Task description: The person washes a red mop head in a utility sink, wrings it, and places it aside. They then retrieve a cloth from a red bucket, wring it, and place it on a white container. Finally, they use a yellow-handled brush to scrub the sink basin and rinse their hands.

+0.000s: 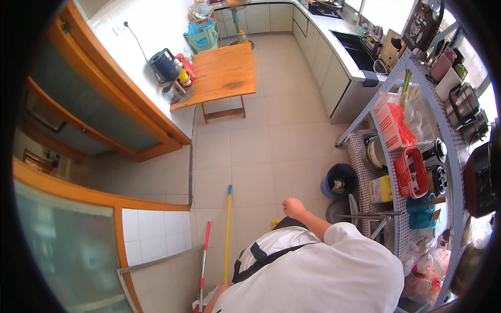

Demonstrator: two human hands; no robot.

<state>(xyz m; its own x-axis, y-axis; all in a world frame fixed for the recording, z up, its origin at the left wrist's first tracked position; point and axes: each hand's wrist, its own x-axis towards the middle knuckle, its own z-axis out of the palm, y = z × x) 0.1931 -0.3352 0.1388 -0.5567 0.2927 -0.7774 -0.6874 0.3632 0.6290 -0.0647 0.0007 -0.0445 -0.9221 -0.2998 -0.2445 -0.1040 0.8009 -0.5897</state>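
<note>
My right hand (293,207) hangs in front of my body above the tiled floor, its fingers curled in and nothing visible in them. My left hand is out of view; only a bare piece of my left arm (218,296) shows at the bottom edge. Beside that arm a yellow pole with a blue end (227,234) reaches forward over the floor. Left of it stands a red and silver pole (205,244). The lower ends of both poles are hidden or cut off. Dark straps (260,256) cross my white shirt, and a bit of yellow footwear (275,223) peeks out.
On my right, a blue-grey metal shelf rack (450,172) holds baskets, jugs and bags. By its foot stands a dark blue bin (339,180) with rubbish inside. Ahead are a wooden table (227,70) with an electric kettle (162,64) and a counter with a black sink (354,51). A wood-framed doorway (156,154) opens left.
</note>
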